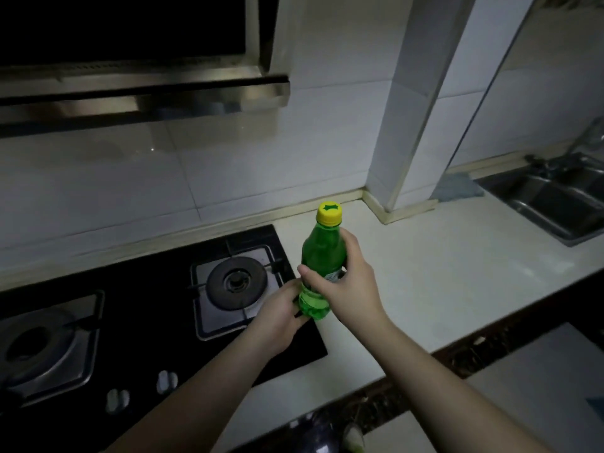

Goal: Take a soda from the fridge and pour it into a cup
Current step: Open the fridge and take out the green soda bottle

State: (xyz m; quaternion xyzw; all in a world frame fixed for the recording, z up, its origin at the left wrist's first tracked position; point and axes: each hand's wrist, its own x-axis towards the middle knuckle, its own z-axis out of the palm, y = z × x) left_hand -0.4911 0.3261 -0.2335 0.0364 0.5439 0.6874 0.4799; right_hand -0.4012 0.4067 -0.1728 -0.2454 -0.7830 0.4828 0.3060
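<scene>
I see a pale counter (441, 289) running from the left edge to the right, with a dark speckled front edge. A black glass hob (157, 325) is set into its left part, carrying two burners: the right burner (236, 282) shows its round dark cap and metal surround, the left burner (39, 348) is partly cut off. Two pairs of white knobs (166, 381) sit near the hob's front. At far right a steel sink (549, 204) is sunk in, and a bluish cloth (459, 190) lies just beside it against the wall.
</scene>
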